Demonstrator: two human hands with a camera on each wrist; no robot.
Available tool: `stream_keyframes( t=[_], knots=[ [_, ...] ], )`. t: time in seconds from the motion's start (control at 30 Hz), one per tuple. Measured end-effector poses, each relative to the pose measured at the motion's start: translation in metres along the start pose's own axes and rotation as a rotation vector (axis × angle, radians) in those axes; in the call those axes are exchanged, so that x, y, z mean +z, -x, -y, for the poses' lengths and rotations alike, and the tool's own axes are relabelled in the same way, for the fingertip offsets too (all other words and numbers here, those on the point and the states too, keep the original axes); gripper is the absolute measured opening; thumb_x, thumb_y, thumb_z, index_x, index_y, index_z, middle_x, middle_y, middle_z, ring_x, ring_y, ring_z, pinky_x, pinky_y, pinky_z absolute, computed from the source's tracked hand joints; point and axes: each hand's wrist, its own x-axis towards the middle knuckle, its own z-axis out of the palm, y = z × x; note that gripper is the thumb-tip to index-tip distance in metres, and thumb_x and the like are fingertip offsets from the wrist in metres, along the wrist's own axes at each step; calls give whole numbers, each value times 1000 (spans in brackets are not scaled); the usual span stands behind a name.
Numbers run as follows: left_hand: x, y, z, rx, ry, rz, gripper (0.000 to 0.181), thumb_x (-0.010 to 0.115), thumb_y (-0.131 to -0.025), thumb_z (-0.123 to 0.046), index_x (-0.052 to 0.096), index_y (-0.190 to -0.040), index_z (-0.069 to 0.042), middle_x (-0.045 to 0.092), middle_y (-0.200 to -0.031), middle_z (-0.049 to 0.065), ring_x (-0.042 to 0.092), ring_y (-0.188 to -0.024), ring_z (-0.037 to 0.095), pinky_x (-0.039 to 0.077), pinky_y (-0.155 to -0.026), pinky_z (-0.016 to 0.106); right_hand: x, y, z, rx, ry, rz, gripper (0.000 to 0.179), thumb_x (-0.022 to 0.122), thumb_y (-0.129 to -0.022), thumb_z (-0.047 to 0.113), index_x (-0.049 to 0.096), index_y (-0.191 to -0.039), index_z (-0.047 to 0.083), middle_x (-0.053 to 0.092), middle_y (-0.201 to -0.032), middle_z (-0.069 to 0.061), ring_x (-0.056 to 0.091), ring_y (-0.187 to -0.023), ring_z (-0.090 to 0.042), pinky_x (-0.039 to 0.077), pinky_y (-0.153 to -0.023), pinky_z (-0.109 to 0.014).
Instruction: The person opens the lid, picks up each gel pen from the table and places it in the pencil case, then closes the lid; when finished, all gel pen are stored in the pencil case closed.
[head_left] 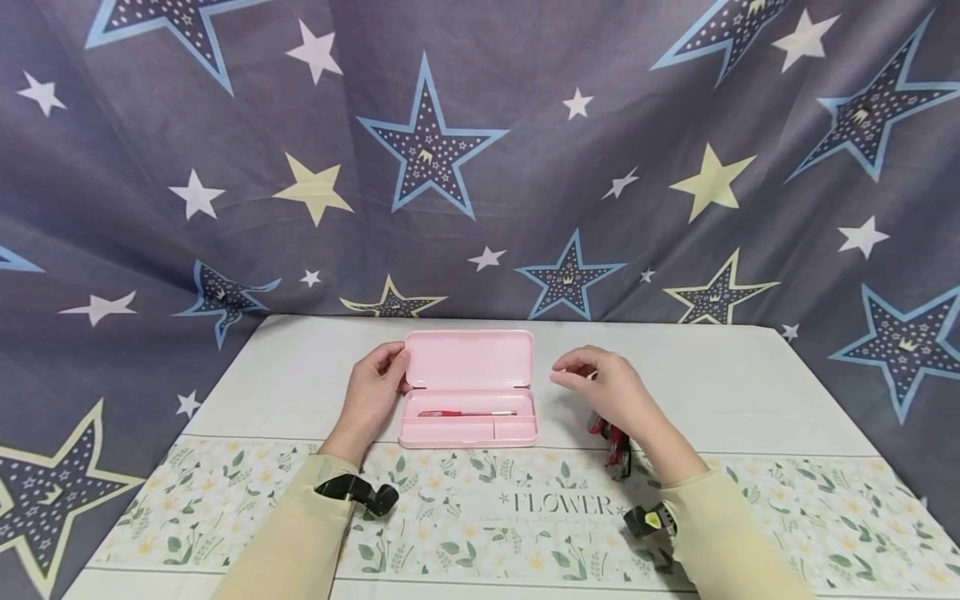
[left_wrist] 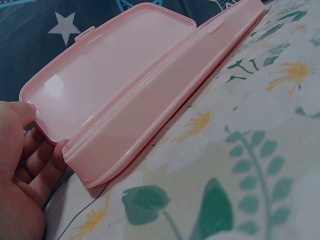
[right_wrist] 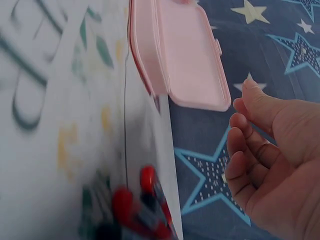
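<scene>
A pink pencil case [head_left: 468,360] lies open near the middle of the table, its lid raised toward the back. A red pen [head_left: 453,413] rests lengthwise in the long rear compartment of its base. My left hand [head_left: 371,392] holds the case at its left side; in the left wrist view the thumb is on the lid's edge [left_wrist: 31,107], with the other fingers behind. To the right of the case, my right hand [head_left: 607,392] hovers with fingers loosely curled and nothing between them. Several red and black pens [head_left: 617,454] lie below it, partly hidden by the wrist.
A white table cover [head_left: 720,375] with a flower-printed band [head_left: 540,542] runs beneath everything. Behind the table's far edge hangs a dark curtain [head_left: 480,242] printed with stars. Each wrist carries a small black camera [head_left: 386,500].
</scene>
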Motion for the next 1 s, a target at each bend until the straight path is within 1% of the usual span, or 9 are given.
stream_keyframes(
  t=[0.2, 0.37, 0.53, 0.73, 1.0],
  knots=[
    [0, 0, 0, 3, 3, 1, 26, 63, -115, -20, 73, -135, -6, 67, -104, 15, 64, -75, 17, 59, -66, 22, -15, 6, -14, 16, 2, -19, 14, 82, -103, 26, 84, -111, 14, 78, -112, -1, 69, -97, -22, 57, -84, -41],
    [0, 0, -1, 7, 10, -4, 26, 63, -115, -19, 74, -134, -6, 66, -102, 15, 64, -74, 17, 59, -65, 23, -25, 8, -22, 33, 24, -19, 19, 81, -104, 29, 83, -115, 14, 78, -114, -3, 70, -98, -24, 57, -85, -43],
    [1, 0, 0, 8, 4, -5, 25, 63, -115, -19, 74, -134, -6, 67, -102, 15, 65, -74, 17, 59, -65, 22, -37, 9, -30, 53, 35, -12, 25, 79, -106, 32, 81, -121, 12, 78, -117, -5, 71, -103, -26, 58, -86, -45],
    [3, 0, 1, 6, 30, -6, 27, 63, -115, -18, 73, -135, -3, 67, -107, 19, 64, -75, 16, 59, -67, 21, -51, 12, -42, 80, 27, -19, 34, 75, -108, 37, 80, -126, 9, 78, -122, -7, 70, -107, -27, 56, -90, -46],
    [1, -1, 1, 0, 14, -11, 26, 63, -114, -18, 73, -135, -5, 67, -105, 15, 64, -76, 17, 59, -66, 22, -57, 14, -67, 125, 6, -31, 32, 74, -109, 35, 79, -126, 9, 78, -120, -10, 71, -110, -31, 56, -98, -54]
  ],
)
